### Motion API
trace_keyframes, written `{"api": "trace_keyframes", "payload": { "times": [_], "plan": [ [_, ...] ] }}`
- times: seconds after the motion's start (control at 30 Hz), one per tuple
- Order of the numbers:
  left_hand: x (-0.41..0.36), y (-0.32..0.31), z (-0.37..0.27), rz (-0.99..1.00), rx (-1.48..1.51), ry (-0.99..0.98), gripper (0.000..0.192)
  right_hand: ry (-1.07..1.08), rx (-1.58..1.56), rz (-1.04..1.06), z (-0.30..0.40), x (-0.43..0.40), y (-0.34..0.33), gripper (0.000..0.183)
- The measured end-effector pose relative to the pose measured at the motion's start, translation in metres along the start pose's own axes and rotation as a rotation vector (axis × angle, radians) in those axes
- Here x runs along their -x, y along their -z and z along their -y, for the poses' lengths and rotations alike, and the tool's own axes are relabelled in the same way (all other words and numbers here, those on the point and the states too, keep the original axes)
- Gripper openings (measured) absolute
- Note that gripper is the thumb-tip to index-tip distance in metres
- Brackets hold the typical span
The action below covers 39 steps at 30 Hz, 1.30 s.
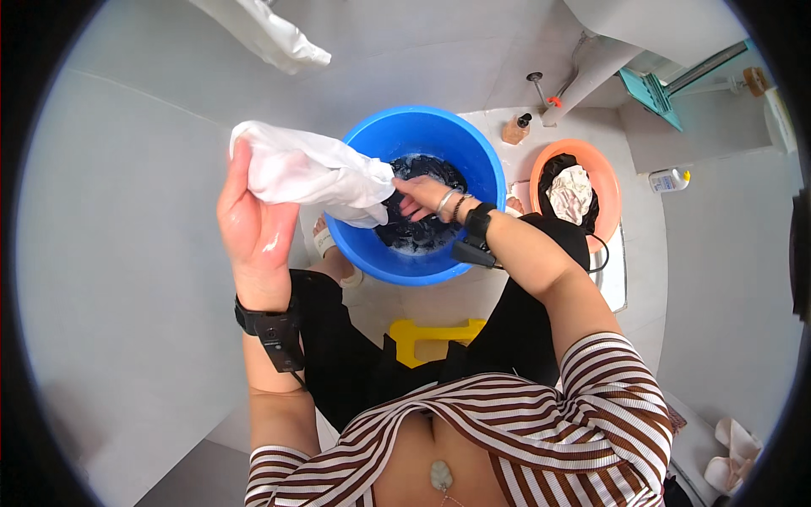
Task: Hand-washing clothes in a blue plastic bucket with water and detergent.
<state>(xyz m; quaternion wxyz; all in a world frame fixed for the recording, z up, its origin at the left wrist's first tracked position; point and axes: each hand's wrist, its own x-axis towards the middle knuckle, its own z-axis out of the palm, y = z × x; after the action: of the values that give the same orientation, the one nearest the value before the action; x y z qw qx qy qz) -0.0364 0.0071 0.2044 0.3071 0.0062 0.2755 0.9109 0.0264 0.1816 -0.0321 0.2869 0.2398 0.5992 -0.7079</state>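
Observation:
A wet white cloth [317,168] is stretched between my two hands above the left side of a blue plastic basin [485,165]. My left hand [256,218], raised near the grey wall, holds the cloth's left end; some of its fingers are hidden under the fabric. At the other end, the thumb and fingers of my right hand [423,195] pinch the cloth over the basin. Dark wet fabric [418,231] lies in sudsy water at the basin's bottom.
An orange basin [611,184] with black and pale cloths stands to the right. Behind it are a pump bottle [516,130] and a drain pipe [595,73]. A white bottle [670,180] stands by the right wall. Beneath me is a yellow stool [405,342]. White fabric [272,38] hangs at top left.

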Motion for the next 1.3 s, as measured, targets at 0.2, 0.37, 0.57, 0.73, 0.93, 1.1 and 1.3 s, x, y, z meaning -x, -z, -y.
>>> {"api": "trace_keyframes", "payload": {
  "times": [0.2, 0.37, 0.57, 0.73, 0.93, 1.1, 1.3],
  "plan": [
    [0.009, -0.002, 0.002, -0.054, -0.102, -0.003, 0.024, 0.044, -0.232, 0.049, 0.006, -0.002, -0.017, 0.042],
    [0.017, 0.037, -0.034, -0.219, -0.31, -0.104, 0.017, 0.366, -0.027, -0.328, 0.047, 0.024, 0.023, 0.022],
    [0.006, 0.113, -0.048, -0.543, -0.509, -0.175, 0.009, 0.806, -0.602, -0.455, 0.058, 0.066, 0.091, 0.017],
    [-0.013, 0.128, -0.025, -0.713, -1.011, -0.2, 0.014, 0.938, -1.048, -0.376, 0.057, 0.073, 0.114, 0.013],
    [-0.031, 0.155, -0.006, -0.314, -0.693, -0.254, 0.018, 0.752, 0.144, -0.488, 0.064, 0.092, 0.099, 0.04],
    [-0.04, 0.141, 0.002, -0.292, -1.358, -0.02, 0.025, 0.463, 1.193, -0.044, 0.047, 0.09, 0.094, 0.043],
    [-0.029, 0.127, 0.021, 0.493, -2.101, 0.28, 0.028, 0.559, 0.623, -0.042, 0.045, 0.076, 0.1, 0.025]
  ]
}}
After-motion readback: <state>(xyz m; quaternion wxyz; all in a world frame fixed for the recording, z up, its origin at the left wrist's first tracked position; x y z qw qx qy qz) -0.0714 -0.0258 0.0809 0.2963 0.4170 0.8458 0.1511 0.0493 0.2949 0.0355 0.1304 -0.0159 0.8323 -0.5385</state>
